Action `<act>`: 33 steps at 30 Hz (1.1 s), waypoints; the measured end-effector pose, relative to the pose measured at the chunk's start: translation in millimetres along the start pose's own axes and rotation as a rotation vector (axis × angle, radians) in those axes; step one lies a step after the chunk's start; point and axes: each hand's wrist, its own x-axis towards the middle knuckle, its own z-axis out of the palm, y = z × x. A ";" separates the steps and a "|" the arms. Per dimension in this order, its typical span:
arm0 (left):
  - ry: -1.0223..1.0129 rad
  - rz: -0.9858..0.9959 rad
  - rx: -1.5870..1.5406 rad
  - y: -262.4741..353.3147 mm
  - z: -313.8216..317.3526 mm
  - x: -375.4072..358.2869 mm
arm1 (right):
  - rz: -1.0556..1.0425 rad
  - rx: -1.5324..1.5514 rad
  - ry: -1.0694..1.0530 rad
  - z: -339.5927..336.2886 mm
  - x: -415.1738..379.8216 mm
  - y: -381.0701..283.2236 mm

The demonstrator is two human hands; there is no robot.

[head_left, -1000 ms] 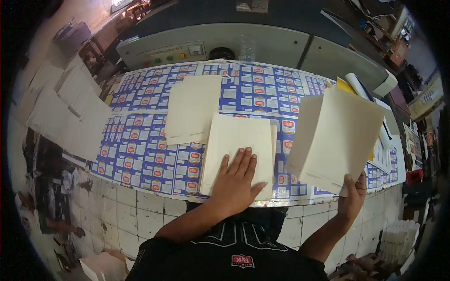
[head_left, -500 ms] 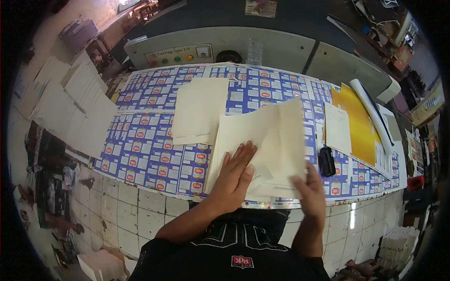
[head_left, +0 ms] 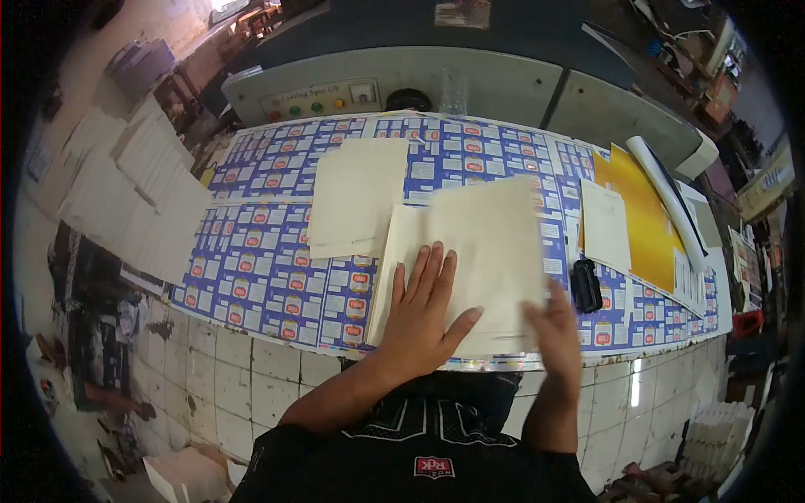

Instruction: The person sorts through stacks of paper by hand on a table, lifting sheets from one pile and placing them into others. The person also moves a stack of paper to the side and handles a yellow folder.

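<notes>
My left hand (head_left: pixel 423 306) lies flat, fingers spread, on the near stack of cream paper sheets (head_left: pixel 470 260) at the table's front edge. My right hand (head_left: pixel 555 331) grips the lower right corner of the top sheets of that stack, which come down over it and look blurred. A second cream stack (head_left: pixel 356 197) lies just beyond and to the left, untouched.
The table is covered with blue printed label sheets (head_left: pixel 260 251). To the right are a small white sheet (head_left: pixel 605 228), a black object (head_left: pixel 585 287), a yellow sheet (head_left: pixel 644 218) and a white roll (head_left: pixel 667 197). A grey machine panel (head_left: pixel 319 96) runs along the back. White stacks (head_left: pixel 138 180) stand left.
My right hand swung a bundle of cream sheets from the right onto the near stack and has now laid it nearly flat. My left hand stayed pressed on the stack.
</notes>
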 end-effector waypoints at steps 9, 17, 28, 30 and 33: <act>-0.196 0.080 0.292 -4.4 27.1 -5.7 | -0.201 0.225 0.495 -113.8 -42.9 -26.4; 0.073 0.086 -0.351 -10.6 -26.0 -7.8 | -0.063 0.256 0.239 -31.9 -26.2 -23.5; 0.262 -0.636 -1.136 -98.4 -61.0 -12.2 | 0.060 0.268 -0.341 108.2 12.1 -19.8; 0.260 -0.662 -1.054 -110.0 -73.6 -4.3 | 0.022 0.252 -0.357 107.0 11.4 -21.9; 0.446 -0.689 -1.183 -150.2 -89.9 11.0 | 0.019 0.163 -0.355 87.6 7.7 -29.4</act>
